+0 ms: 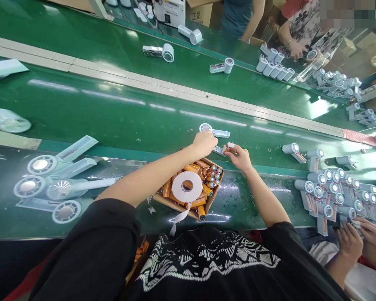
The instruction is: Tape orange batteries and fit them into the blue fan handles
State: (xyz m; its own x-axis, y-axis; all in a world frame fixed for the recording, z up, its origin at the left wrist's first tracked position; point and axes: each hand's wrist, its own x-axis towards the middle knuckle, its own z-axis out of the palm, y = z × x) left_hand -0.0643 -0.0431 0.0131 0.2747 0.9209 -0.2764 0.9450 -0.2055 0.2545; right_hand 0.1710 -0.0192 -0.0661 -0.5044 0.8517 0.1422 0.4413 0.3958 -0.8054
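My left hand [206, 143] is closed, fingers down, on a light-blue handheld fan housing whose open handle [219, 149] sticks out toward my right hand. Its head is hidden under my fingers. In my right hand [239, 158], thumb and fingers pinch an orange-wrapped battery [227, 148] with a white piece at its top, close to the handle's end. Just beyond my left hand, another fan housing [221, 133] lies on the green belt. Below my hands stands a cardboard box [217, 184] of orange batteries, with a roll of white tape [178, 188] on top.
Several fan housings [42, 164] lie on the bench to the left. A cluster of fan housings with batteries [327, 188] covers the right, beside a co-worker's hands [351, 240]. A pale rail [172, 90] divides the belts. Across it, other people work near more fans [275, 69].
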